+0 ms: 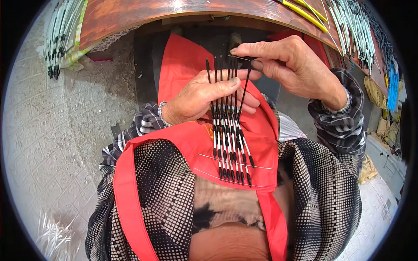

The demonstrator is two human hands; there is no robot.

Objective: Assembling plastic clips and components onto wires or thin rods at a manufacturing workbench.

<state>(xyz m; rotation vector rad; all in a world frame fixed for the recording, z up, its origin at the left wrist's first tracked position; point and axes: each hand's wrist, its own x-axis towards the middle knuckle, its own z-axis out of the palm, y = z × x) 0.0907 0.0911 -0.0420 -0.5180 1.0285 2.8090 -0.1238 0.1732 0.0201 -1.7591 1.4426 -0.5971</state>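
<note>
Nearest the camera is the person's own chest in a black-and-white checked top, with a red apron (191, 139) running from the lower left up over the lap toward the wooden bench.

At the far left, on the pale paved floor (48, 143), a bundle of white rods with black tips (58, 39) hangs off the bench's left corner, and a loose heap of thin white strands lies at the lower left.

Moving in, the left hand (198, 98) is closed around a fan of black-and-white banded rods (230, 148); thumb and fingers clamp them at mid-length, so their black tips stick up above the hand and their lower ends spread across the apron. Two fine wires (235, 162) cross the apron under those lower ends.

Just to the right, the right hand (291, 65) pinches thumb and forefinger shut on the top of one rod at the right edge of the fan.

Beyond it, along the right edge of the wooden bench (143, 15), lie yellow rods, more white ones and a blue bundle.

Judging by this, about eight rods are gathered in the fan and one is being handled; the many on the bench suggest much remains.
</note>
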